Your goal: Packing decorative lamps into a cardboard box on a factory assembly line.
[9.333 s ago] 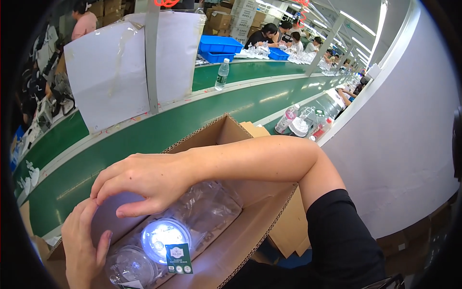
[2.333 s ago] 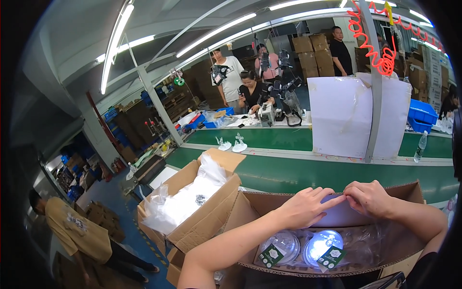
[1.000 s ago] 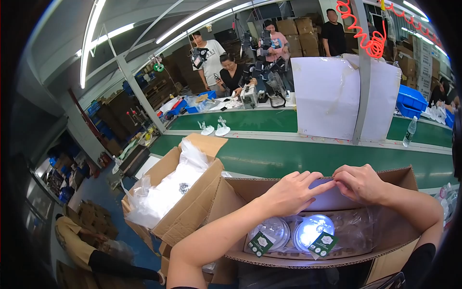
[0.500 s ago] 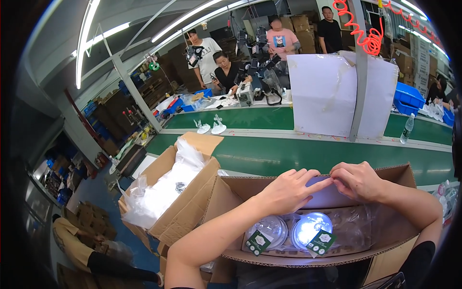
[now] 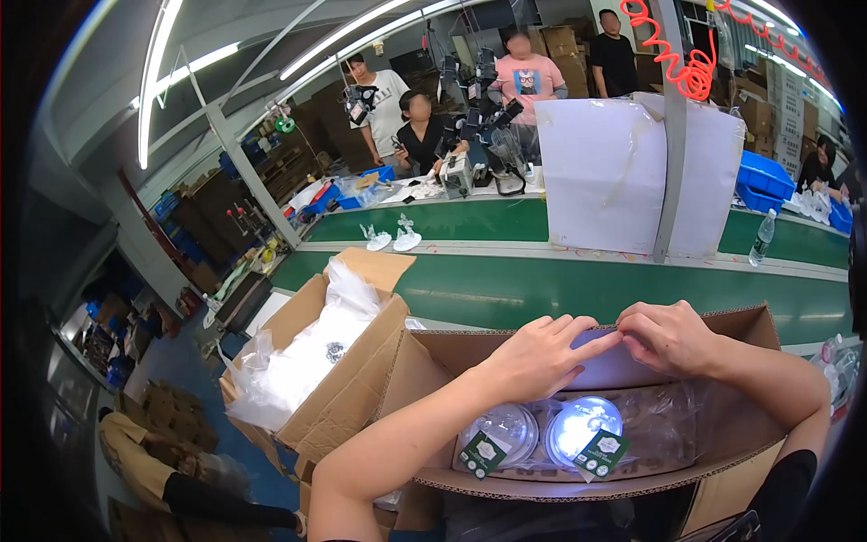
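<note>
My left hand (image 5: 547,355) and my right hand (image 5: 666,336) meet above the far side of an open cardboard box (image 5: 452,354). Their fingertips press together at one spot; whatever is pinched there is too small or hidden to name. Just under the fingers shows a smooth, pale violet surface (image 5: 607,370), partly covered by my left hand. Inside the box, two clear round plastic containers (image 5: 585,427) lie side by side, each with a green tag (image 5: 483,453). The right one shines bright white. Clear plastic film (image 5: 664,425) lies over brown cardboard beside them.
Left of my box, another carton (image 5: 348,397) holds white plastic bags (image 5: 302,357). A green conveyor (image 5: 479,289) runs beyond, with small clear figures (image 5: 406,235), a water bottle (image 5: 763,239) and a white board (image 5: 601,172). Several people work across it; one person (image 5: 140,461) bends at lower left.
My hands keep nearly the same pose, fingertips still together. The whole view has shifted slightly. Across the conveyor, the seated person's head has lifted.
</note>
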A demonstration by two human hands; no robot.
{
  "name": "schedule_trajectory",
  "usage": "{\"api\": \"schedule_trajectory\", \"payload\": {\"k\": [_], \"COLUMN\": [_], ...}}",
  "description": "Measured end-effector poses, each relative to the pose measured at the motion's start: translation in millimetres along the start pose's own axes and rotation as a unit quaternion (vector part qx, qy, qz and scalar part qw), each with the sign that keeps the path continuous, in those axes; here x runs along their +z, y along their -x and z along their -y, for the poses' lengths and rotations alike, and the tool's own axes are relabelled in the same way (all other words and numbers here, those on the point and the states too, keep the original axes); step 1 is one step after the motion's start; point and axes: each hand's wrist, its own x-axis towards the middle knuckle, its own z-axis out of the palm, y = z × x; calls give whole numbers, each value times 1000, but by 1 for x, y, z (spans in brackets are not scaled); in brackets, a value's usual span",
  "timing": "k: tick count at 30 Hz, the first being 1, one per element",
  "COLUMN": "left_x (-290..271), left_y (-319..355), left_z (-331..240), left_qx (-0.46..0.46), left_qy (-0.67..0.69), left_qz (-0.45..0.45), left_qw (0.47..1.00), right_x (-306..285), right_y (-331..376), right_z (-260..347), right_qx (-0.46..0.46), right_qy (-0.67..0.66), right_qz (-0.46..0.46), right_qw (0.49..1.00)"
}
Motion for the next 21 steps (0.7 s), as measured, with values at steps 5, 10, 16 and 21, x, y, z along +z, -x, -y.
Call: {"api": "schedule_trajectory", "payload": {"k": [5, 10, 16, 21], "left_x": [-3, -3, -5, -11], "left_y": [1, -4, -5, -4], "left_z": [-2, -10, -6, -7], "left_qx": [-4, -9, -21, -48], "left_qy": [-6, 15, 45, 5], "left_qz": [3, 12, 39, 25], "left_qw": [1000, 1000, 998, 999], "right_x": [1, -4, 10, 27], "right_y": [-1, 5, 16, 1], "right_z": [-1, 3, -3, -11], "right_qx": [0, 3, 27, -28], "right_qy": [-8, -7, -3, 26], "right_qz": [5, 3, 32, -49], "right_qw": [1000, 1000, 999, 998]}}
